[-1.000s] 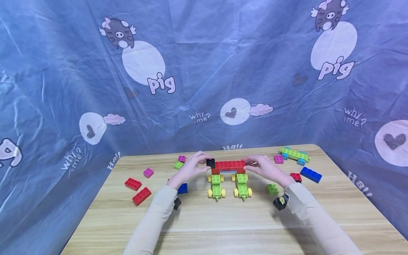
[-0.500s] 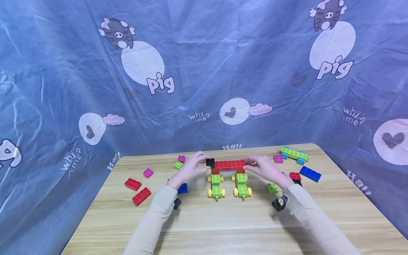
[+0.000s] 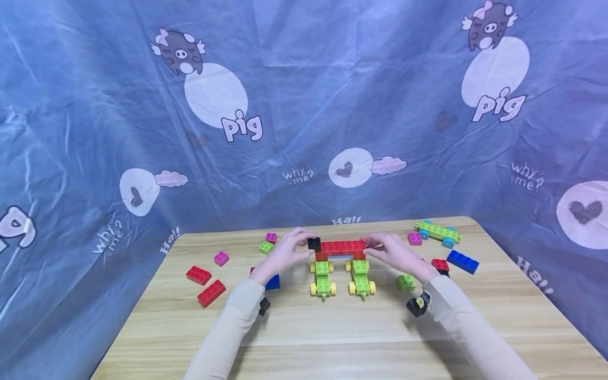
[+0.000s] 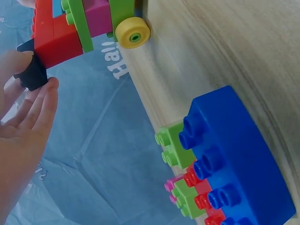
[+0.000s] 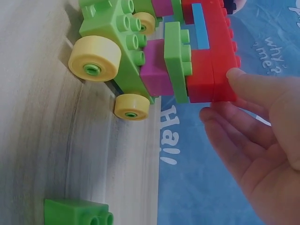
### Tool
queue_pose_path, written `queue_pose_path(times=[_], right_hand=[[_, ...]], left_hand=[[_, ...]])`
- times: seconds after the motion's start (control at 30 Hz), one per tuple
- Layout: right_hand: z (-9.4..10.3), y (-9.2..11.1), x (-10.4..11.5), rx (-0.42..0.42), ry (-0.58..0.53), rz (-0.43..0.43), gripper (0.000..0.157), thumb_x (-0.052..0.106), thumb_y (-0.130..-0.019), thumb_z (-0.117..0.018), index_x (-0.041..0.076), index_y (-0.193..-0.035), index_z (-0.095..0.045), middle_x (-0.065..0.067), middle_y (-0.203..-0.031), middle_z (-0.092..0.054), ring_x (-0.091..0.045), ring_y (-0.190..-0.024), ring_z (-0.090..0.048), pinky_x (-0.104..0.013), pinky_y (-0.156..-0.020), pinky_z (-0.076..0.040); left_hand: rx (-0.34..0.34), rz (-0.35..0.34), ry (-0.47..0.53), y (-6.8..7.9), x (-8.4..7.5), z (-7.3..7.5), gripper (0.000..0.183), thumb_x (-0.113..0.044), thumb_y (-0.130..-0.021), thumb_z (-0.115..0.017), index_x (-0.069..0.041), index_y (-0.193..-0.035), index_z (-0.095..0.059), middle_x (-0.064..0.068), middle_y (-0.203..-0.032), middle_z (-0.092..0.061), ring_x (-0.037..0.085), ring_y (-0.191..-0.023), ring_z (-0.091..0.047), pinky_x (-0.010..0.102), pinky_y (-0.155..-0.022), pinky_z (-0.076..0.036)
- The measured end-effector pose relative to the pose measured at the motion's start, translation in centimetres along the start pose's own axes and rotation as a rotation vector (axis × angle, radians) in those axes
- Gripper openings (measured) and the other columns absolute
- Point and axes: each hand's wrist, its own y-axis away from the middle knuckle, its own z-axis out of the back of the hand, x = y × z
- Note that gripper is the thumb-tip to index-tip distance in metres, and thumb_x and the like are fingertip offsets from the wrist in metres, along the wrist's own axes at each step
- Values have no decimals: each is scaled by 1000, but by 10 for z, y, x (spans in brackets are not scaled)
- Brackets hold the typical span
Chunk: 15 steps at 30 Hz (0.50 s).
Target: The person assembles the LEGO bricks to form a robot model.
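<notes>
My left hand (image 3: 290, 250) pinches a black brick (image 4: 33, 70) between thumb and fingers, against the left end of a row of red bricks (image 3: 343, 246). At the other end, my right hand (image 3: 391, 253) holds the red brick (image 5: 213, 75) by its end, thumb on the studded side. Under the red bricks shows a light blue piece (image 5: 200, 26). The row bridges two lime-green wheeled bases, a left base (image 3: 323, 285) and a right base (image 3: 362, 285), both with yellow wheels. Between base and red row sit a magenta brick (image 5: 157, 68) and a green brick (image 5: 176, 61).
Left on the table lie two red bricks (image 3: 211, 293), a magenta brick (image 3: 221, 258) and a blue brick (image 4: 239, 154). To the right are a green brick (image 3: 406, 282), a long blue brick (image 3: 463, 262) and a green base with blue wheels (image 3: 438, 232). A patterned blue cloth (image 3: 304, 105) hangs behind.
The head view shifts slightly. Both hands keep their hold on the black brick and the red row, and the bricks stay in place.
</notes>
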Motion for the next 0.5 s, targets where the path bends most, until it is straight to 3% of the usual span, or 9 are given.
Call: queue_pose_path(times=[0.2,0.5], right_hand=[[1,5,2,3,1,16,38,18,-88,-64,2,-123,-58,-17,-114,-65,-29,-98,-66,-42,-84,-56],[15,22,-7,-94,89,44,38,20,-87,-66,3,-120,-59,-17,-113,-66,-28,-95,-66,-42,-81,-56]], left_hand=[[-20,-6,41,2,3,-3,41,-15,-83,-69,-9,-123,-60,7,-118,-60,20,-99,-65,29,-89,-54],[-43,9,113,3,3,-1,43,-17,-83,-69,-5,-123,-58,9,-116,-61,20,-97,-65,30,-88,-55]])
